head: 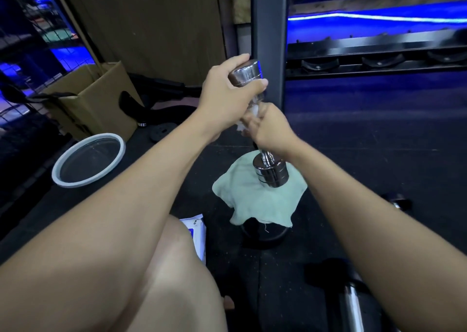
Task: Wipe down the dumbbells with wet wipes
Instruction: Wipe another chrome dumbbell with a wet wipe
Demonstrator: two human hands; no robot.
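Observation:
A chrome dumbbell (270,171) stands nearly upright, tilted away from me, with its lower head on a pale green cloth (252,200). My left hand (227,95) grips the upper head. My right hand (270,127) is wrapped round the handle with a white wet wipe (249,115) bunched under its fingers. The wipe hides most of the handle. A white and blue wipes pack (195,233) lies on the floor beside my knee.
A white-rimmed basin (60,172) sits on the dark floor at left, behind it a cardboard box (101,104). A black rack post (269,28) rises just behind the dumbbell, with rack shelves (379,53) to the right. Other dumbbells (351,304) lie at lower right.

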